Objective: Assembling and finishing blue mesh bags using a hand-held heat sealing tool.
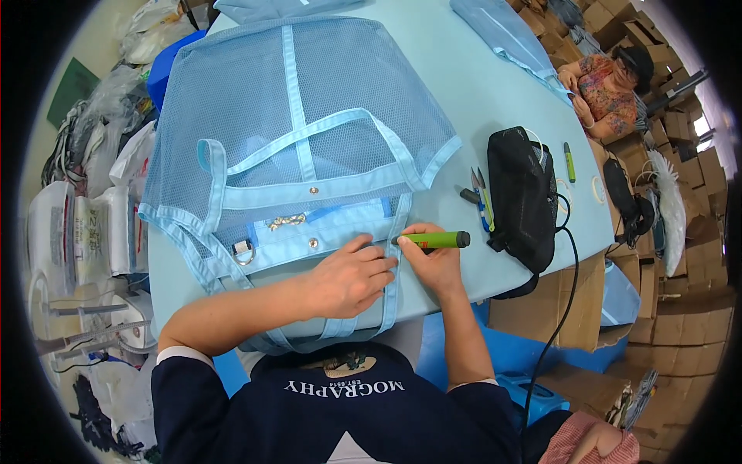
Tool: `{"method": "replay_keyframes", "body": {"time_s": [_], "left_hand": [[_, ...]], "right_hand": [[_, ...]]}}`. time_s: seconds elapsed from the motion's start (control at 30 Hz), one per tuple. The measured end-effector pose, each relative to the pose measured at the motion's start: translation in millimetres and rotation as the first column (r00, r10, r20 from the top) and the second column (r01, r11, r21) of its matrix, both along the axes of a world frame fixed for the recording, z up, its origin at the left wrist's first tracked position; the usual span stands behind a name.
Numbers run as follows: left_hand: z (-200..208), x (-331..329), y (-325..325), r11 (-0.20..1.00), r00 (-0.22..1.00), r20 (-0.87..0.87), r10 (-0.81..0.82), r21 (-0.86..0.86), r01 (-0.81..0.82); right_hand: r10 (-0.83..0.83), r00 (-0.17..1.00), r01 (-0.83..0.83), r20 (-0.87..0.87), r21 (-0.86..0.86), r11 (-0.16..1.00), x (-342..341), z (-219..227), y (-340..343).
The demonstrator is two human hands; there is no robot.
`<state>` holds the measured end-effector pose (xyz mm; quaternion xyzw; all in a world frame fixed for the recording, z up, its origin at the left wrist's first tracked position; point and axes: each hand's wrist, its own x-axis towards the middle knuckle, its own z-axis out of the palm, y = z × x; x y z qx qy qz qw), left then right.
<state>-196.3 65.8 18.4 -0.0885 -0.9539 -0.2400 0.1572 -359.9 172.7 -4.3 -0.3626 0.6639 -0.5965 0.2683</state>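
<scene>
A light blue mesh tote bag (pixel 232 93) lies flat on the table, its strap handle (pixel 297 131) looped over the mesh. Along the near opening runs a solid blue band with a snap (pixel 313 243), a metal D-ring (pixel 243 251) and a small twisted cord (pixel 287 222). My left hand (pixel 352 280) lies on this band, fingers stretched to the right, pressing the fabric. Just to its right, my right hand (pixel 435 267) grips a green marker (pixel 444 240) held nearly level, with its dark end pointing right. The marker's other end meets the strap beside my left fingertips; my fingers partly hide it.
Right of the bag lie scissors (pixel 481 197), a black mesh pouch (pixel 518 193) with a cable, and another green marker (pixel 570 162). A co-worker (pixel 607 93) handles blue mesh (pixel 502 35) at the far right. Cardboard boxes (pixel 680 332) and plastic-wrapped bundles (pixel 93 232) flank the table.
</scene>
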Motion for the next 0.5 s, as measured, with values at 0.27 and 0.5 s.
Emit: {"method": "replay_keyframes", "body": {"time_s": [0.27,0.5], "left_hand": [[0.4,-0.2,-0.5,1.000,1.000,0.002,0.003,0.018,-0.003],[1.3,-0.9,-0.7,1.000,1.000,-0.012,0.015,-0.016,-0.015]], "right_hand": [[0.051,0.993,-0.042,-0.102,0.090,0.995,0.7,-0.7,0.9],[-0.034,0.997,0.036,-0.070,0.041,0.998,-1.1,1.8,-3.4]]}}
